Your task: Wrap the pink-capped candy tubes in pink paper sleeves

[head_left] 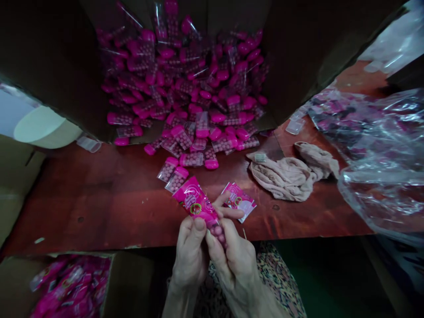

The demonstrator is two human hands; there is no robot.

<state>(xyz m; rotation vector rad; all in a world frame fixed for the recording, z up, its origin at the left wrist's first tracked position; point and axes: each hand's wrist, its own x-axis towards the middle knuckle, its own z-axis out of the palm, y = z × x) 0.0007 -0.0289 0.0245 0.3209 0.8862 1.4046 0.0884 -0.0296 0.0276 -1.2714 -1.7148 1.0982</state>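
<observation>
Forward, pink sleeve [195,201] juts past left grip [192,251]; candy tube [217,232] in right grip [236,251].

the wrapper [187,196] is hot pink with a green ring — the containers [191,159] clear, pink-capped. the table [99,194] is reddish brown — the lap fabric [280,278] speckled cream on dark.
</observation>
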